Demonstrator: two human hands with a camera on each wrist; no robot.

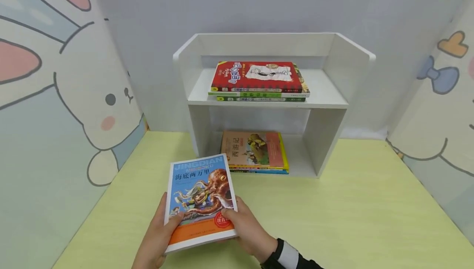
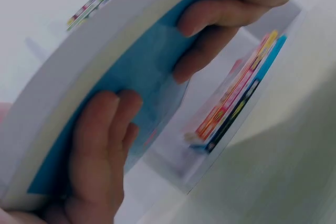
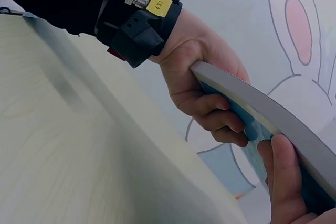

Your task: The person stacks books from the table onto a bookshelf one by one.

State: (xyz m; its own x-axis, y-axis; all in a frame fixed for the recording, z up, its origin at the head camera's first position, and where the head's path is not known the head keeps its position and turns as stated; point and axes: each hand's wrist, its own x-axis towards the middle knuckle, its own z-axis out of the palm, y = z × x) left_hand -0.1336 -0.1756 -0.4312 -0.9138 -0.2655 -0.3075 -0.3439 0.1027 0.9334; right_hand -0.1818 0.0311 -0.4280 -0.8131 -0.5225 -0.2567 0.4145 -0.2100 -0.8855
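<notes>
Both hands hold a paperback book (image 1: 200,195) with a blue and orange cover showing an octopus and a bearded figure. It is tilted, cover up, above the table in the head view. My left hand (image 1: 157,234) grips its lower left edge, thumb on the cover. On the lower right edge my right hand (image 1: 249,228) does the same. Beneath the book, curled fingers (image 2: 97,140) of the left hand press the blue back cover in the left wrist view. The right wrist view shows the right hand (image 3: 205,87) around the book's edge (image 3: 273,108).
Behind the book stands a white two-level shelf (image 1: 329,137). A stack of books with a red one (image 1: 255,77) on top lies on the upper level. More books, topped by a tan one (image 1: 253,149), lie below. The table (image 1: 352,219) is pale yellow-green.
</notes>
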